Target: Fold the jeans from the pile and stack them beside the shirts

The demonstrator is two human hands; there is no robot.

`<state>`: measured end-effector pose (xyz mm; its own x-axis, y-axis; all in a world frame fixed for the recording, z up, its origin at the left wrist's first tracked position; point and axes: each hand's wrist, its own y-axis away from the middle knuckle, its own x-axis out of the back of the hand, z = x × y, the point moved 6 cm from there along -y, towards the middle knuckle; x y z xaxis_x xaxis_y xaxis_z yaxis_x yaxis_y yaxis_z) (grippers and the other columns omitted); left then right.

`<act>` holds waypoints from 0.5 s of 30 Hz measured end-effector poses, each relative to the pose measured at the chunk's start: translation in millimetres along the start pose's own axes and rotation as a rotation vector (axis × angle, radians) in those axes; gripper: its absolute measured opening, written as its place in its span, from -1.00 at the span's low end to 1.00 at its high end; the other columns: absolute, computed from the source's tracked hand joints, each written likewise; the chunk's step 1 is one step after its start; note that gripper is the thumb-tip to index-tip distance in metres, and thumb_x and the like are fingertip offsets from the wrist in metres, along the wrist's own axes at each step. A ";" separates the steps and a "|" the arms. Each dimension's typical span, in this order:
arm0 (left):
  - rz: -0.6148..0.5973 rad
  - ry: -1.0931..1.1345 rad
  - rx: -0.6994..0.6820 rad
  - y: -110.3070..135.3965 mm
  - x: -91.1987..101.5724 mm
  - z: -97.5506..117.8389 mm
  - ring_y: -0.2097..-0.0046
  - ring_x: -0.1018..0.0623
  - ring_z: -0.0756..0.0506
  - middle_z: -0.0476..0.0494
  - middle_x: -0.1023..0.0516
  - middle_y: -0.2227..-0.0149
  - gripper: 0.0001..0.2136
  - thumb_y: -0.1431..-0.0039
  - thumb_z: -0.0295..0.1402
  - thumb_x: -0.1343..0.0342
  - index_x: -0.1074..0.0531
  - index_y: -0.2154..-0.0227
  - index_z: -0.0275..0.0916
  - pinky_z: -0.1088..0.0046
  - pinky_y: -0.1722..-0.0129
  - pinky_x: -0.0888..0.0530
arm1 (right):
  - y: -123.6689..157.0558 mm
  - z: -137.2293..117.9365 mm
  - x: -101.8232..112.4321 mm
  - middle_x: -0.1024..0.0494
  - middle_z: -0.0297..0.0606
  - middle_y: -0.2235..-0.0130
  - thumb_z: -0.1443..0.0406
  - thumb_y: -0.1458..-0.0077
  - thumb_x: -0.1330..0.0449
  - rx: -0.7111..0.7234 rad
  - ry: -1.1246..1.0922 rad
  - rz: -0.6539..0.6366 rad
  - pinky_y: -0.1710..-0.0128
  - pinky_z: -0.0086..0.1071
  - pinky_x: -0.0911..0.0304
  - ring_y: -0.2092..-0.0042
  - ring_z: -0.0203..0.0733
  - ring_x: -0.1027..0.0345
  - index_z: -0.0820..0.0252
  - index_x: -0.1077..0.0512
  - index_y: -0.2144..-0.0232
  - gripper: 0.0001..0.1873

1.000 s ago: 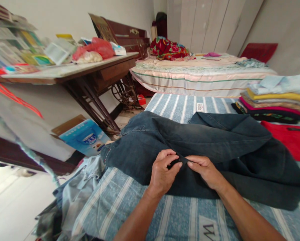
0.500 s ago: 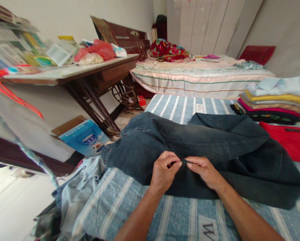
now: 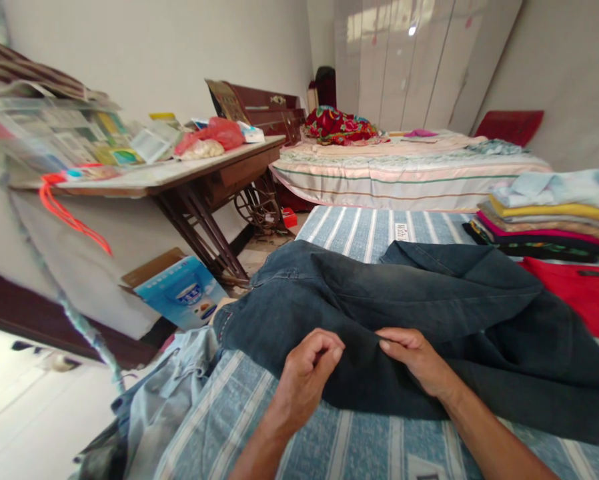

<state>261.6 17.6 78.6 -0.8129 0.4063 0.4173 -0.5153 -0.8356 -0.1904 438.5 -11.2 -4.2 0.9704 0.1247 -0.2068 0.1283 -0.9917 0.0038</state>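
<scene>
Dark blue jeans (image 3: 279, 313) lie spread across the bed, waistband to the left and legs folded over each other to the right. My right hand (image 3: 417, 357) pinches a small fold of the cloth between thumb and fingers, near the middle of the jeans. Just left of it, my left hand (image 3: 312, 367) hovers over the near side of the jeans, apart from my right hand. Its fingers are curled, with thumb and forefinger pressed together. Whatever may be between those fingertips is too small to make out.
Folded clothes (image 3: 549, 220) are stacked at the right, behind a red garment (image 3: 574, 293). Light-blue denim (image 3: 164, 380) hangs over the left edge of the blue striped sheet (image 3: 219, 400). A cluttered sewing table (image 3: 144, 180) and a blue box (image 3: 179, 290) stand at the left.
My left hand has drawn away from the pinched cloth, leftward and down, so the hands are farther apart. The right hand still pinches the jeans. The view has tilted up slightly.
</scene>
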 end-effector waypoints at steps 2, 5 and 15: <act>-0.081 -0.041 0.051 14.6 14.8 2.4 0.30 -0.44 -0.02 -0.09 -0.47 0.32 -0.79 -0.21 -0.30 0.09 -0.35 0.47 -0.23 0.48 0.25 -0.36 | 0.3 1.2 -0.4 -0.58 -0.28 0.25 0.15 -0.05 -0.20 -0.018 -0.019 -0.003 0.14 -0.28 -0.26 0.24 -0.17 -0.42 0.11 -0.52 0.18 -0.71; -0.236 -0.105 0.120 38.0 34.0 4.8 0.30 -0.45 -0.01 -0.08 -0.48 0.32 -0.76 -0.21 -0.31 0.11 -0.35 0.51 -0.23 0.49 0.26 -0.35 | 0.9 2.8 0.2 -0.58 -0.27 0.25 0.14 -0.03 -0.21 -0.035 -0.021 0.001 0.14 -0.26 -0.27 0.25 -0.15 -0.43 0.11 -0.53 0.19 -0.70; -0.507 -0.292 0.348 103.3 76.4 -9.9 0.32 -0.42 0.02 0.01 -0.46 0.37 -0.94 0.04 -0.44 -0.06 -0.36 0.57 -0.24 0.55 0.28 -0.32 | 5.7 3.2 4.2 -0.59 -0.24 0.27 0.10 0.04 -0.26 -0.054 0.021 0.069 0.13 -0.22 -0.28 0.28 -0.14 -0.44 0.11 -0.54 0.22 -0.67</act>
<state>143.6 -34.0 82.0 -0.3625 0.7033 0.6115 -0.6561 -0.6586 0.3685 442.7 -16.4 -8.2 0.9813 0.0573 -0.1836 0.0711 -0.9950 0.0697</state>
